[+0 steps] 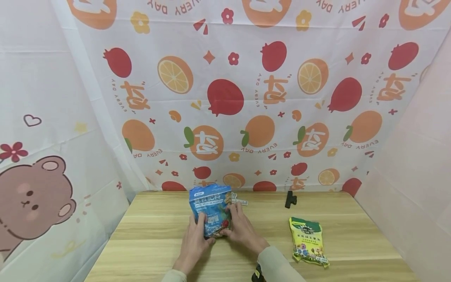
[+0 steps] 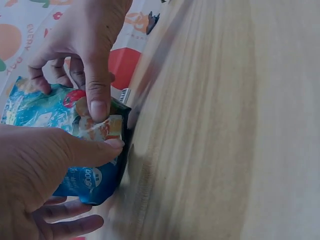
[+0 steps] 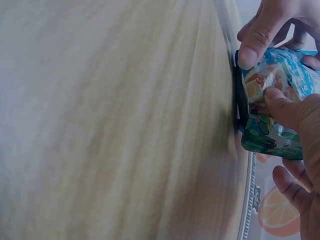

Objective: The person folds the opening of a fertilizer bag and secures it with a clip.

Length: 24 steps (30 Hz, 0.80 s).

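Between the two hands stands a blue plastic fertilizer bag (image 1: 210, 207), tilted back over the wooden table, with white lettering and a red fruit print. The left hand (image 1: 195, 239) grips its left side, and the right hand (image 1: 243, 230) grips its lower right side. In the left wrist view, both thumbs press on the bag's bottom end (image 2: 107, 127), with the other fingers around its sides. The right wrist view shows the same hold on the bag (image 3: 272, 80), its base close over the table. Part of the bag's front is hidden by the fingers.
A yellow and green packet (image 1: 309, 243) lies at the right on the wooden table (image 1: 141, 243). Behind it is a black clip (image 1: 290, 199). A small white ruler-like piece (image 1: 240, 202) lies just behind the right hand. A black object (image 1: 258, 275) shows beside the right sleeve.
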{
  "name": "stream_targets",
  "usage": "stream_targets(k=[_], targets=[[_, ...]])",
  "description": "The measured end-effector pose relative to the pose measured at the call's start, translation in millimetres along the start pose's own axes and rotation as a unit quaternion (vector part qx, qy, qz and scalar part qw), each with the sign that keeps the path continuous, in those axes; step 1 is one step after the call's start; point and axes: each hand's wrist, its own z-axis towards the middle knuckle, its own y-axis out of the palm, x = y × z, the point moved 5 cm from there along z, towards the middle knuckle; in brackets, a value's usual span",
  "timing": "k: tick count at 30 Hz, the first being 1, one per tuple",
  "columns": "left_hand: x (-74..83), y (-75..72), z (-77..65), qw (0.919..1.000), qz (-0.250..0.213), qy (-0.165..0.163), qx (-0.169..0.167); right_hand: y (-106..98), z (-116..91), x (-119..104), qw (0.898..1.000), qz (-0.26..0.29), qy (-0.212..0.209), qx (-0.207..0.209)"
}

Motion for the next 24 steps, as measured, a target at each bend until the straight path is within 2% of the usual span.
stream_targets(k=[7,18,24], targets=[[2.3,-1.4,-3.8,0.9999,-0.002,0.012,-0.004,-3,-1,-1,0.999,-0.012,-0.019,0.022],[4.9,-11.6,-8.7,0.9995,0.020,0.026,-0.002,-5,-5,-2,0.998,-0.039,-0.036,0.027],[1.1,-15.8,-8.0,0.9993,-0.025,0.017,0.023,-9,-8,-4,0.994,-0.076,-0.058,0.049]])
